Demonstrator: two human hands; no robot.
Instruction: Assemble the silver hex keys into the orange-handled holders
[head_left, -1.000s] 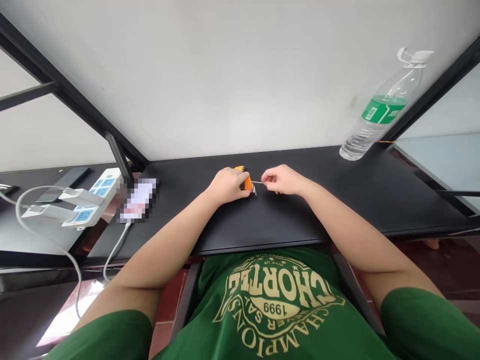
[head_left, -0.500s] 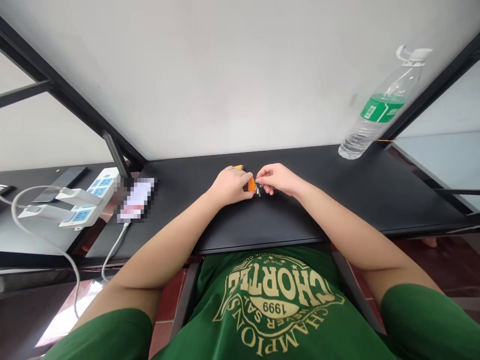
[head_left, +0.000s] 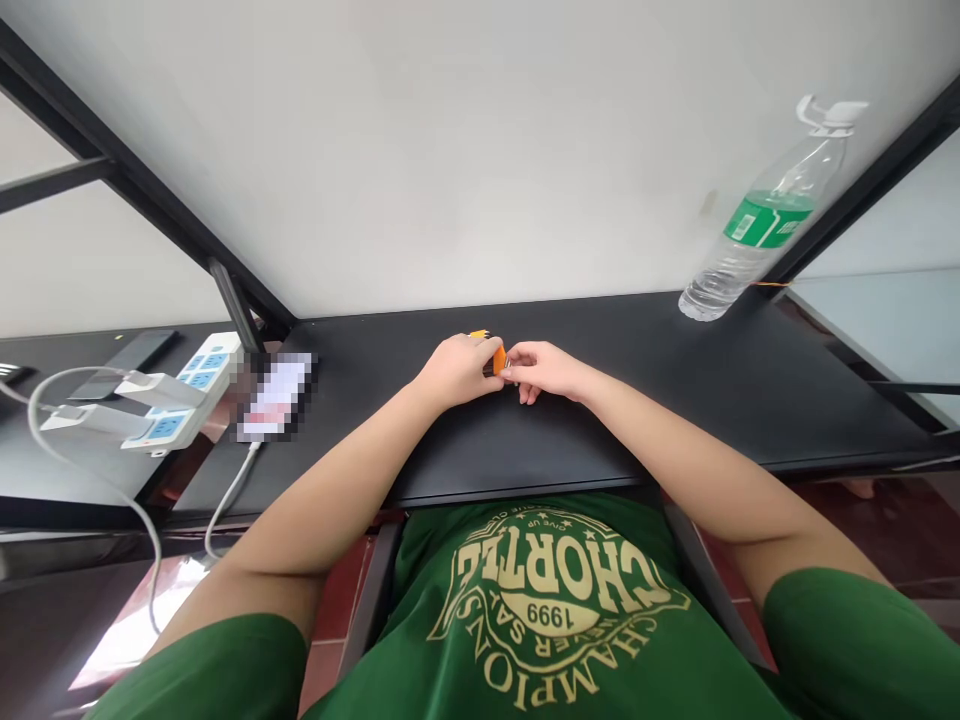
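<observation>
My left hand (head_left: 459,368) is closed around a small orange-and-black case (head_left: 499,360) on the black tabletop. Its fingers cover most of the case, and a yellow-and-black end (head_left: 480,334) sticks out beyond the knuckles. My right hand (head_left: 546,370) meets it from the right, thumb and index finger pinched together against the case's right end. Small silver metal pieces show in part at that end, between the two hands. Whether one of them is in the right hand's pinch is too small and hidden to tell.
A clear plastic bottle (head_left: 757,225) with a green label stands at the back right by the wall. To the left lie a pixelated phone (head_left: 276,397) on a white cable and a white power strip (head_left: 187,390) with chargers plugged in. Black frame bars flank the table.
My right hand has moved left and slightly down, so its fingertips now touch the case's end. It hides most of the silver pieces. The left hand keeps its grip.
</observation>
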